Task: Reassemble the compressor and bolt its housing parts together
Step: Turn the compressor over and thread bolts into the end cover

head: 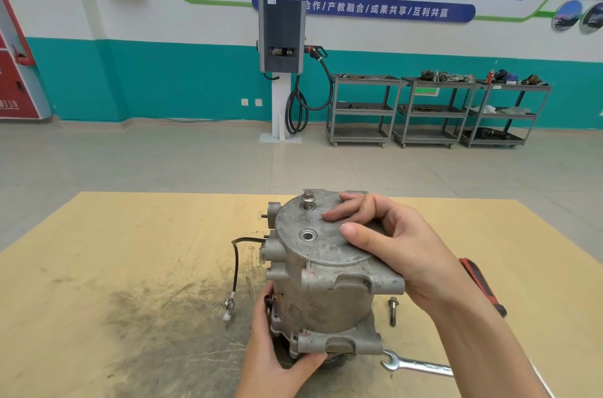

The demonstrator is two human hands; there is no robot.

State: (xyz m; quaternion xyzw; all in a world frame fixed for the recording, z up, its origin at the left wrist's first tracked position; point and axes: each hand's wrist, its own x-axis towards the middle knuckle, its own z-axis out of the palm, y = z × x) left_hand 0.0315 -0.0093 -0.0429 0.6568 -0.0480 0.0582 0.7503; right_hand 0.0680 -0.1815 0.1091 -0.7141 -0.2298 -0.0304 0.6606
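A grey cast-metal compressor (323,293) stands upright on the wooden table (137,267). Its round end cover (306,228) faces up with one bolt (307,197) standing in a hole near the far rim and an open hole at the centre. My right hand (391,247) grips the cover's right edge, thumb and fingers lying on top. My left hand (277,361) holds the compressor's lower flange at the near left, thumb curled under the housing. A black cable with a white plug (229,309) hangs from the left side.
A loose bolt (392,311) lies on the table right of the compressor. An open-end spanner (414,365) lies at the near right, and a red-and-black handled tool (483,286) lies behind my right wrist. Grey shelf carts (430,110) stand far back by the wall.
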